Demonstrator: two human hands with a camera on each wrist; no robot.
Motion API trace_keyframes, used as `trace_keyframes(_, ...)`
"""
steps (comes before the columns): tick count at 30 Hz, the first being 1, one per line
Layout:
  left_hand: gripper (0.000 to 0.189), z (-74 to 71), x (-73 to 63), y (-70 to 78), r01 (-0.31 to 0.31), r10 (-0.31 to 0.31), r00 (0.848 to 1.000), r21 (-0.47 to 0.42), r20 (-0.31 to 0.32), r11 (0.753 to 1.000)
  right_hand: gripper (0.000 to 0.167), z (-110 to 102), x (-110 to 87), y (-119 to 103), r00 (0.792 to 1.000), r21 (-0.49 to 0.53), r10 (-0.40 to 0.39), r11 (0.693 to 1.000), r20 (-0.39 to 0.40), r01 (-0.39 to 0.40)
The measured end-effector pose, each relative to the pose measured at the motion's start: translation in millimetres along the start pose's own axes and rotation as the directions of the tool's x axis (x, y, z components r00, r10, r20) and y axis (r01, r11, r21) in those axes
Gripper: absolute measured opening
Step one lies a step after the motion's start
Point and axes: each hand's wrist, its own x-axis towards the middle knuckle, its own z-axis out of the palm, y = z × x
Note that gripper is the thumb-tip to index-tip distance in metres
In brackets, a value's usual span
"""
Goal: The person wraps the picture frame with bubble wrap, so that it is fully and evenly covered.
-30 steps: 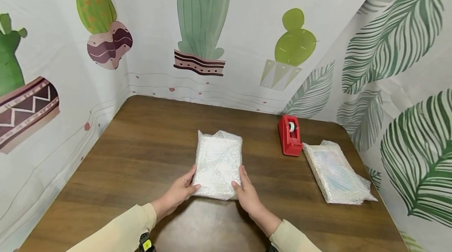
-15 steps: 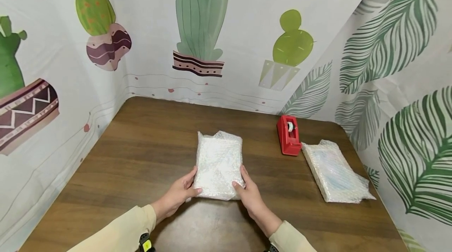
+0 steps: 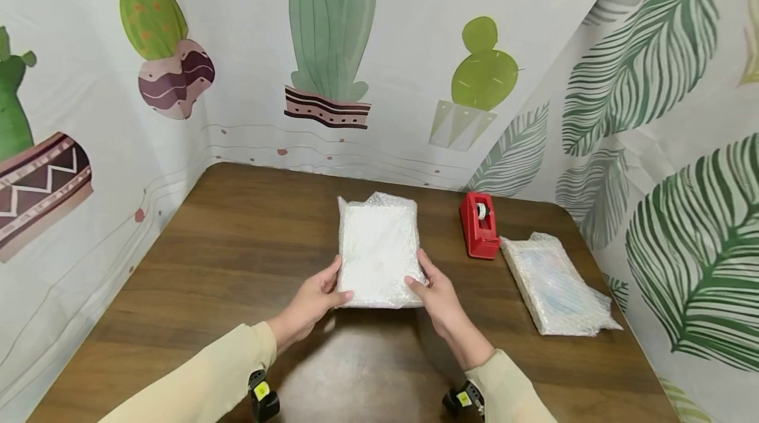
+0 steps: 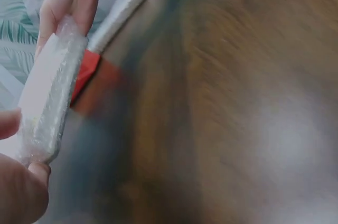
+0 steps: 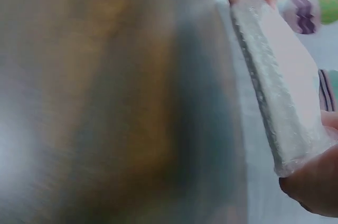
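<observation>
A flat rectangular package in bubble wrap [image 3: 379, 252] is held between my two hands above the table. My left hand [image 3: 311, 301] grips its near left corner, thumb on the top face. On the other side my right hand [image 3: 441, 298] grips the near right edge, its thumb also on top. Both wrist views show the thick bubble-wrapped side of the package [image 4: 63, 92], raised from the tabletop. Loose wrap sticks up along its far end. What lies inside the wrap cannot be made out.
A red tape dispenser [image 3: 479, 232] stands at the back right of the brown wooden table [image 3: 267, 232]. Right of it lies a second bubble-wrapped package [image 3: 548, 288] near the table's right edge. Cactus-and-leaf printed cloth [image 3: 403, 47] hangs behind the table.
Both hands have moved the package away from me and slightly right, and it looks lifted. The tape dispenser and second package shift left in view as the head camera turns a little.
</observation>
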Motion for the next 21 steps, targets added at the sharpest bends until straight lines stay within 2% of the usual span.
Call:
trace_keyframes(5,0.082,9.4,10.1,22.4,-0.012,0.012,1.000,0.018,-0.010,1.000,0.067,-18,8.8,-21,1.000,0.005,0.024,1.000,0.000,-0.024)
trace_keyframes(10,0.081,22.0,19.5,48.1,-0.021,0.021,0.999,0.018,0.025,1.000,0.068,-42,12.3,-39,0.998,0.014,0.059,0.998,0.000,-0.059)
trace_keyframes(15,0.081,36.5,28.9,66.6,-0.012,0.011,0.998,0.019,0.056,1.000,0.069,-67,12.3,-56,0.992,0.039,0.118,0.992,0.034,-0.119)
trace_keyframes(18,0.081,46.0,35.4,76.6,-0.029,0.027,0.995,0.021,0.092,0.999,0.069,-82,11.9,-65,0.991,0.033,0.124,0.992,0.042,-0.125)
trace_keyframes(21,0.083,56.6,40.7,88.4,-0.049,0.044,0.987,0.024,0.157,0.999,0.069,-100,9.5,-72,0.995,0.040,0.098,0.994,0.028,-0.099)
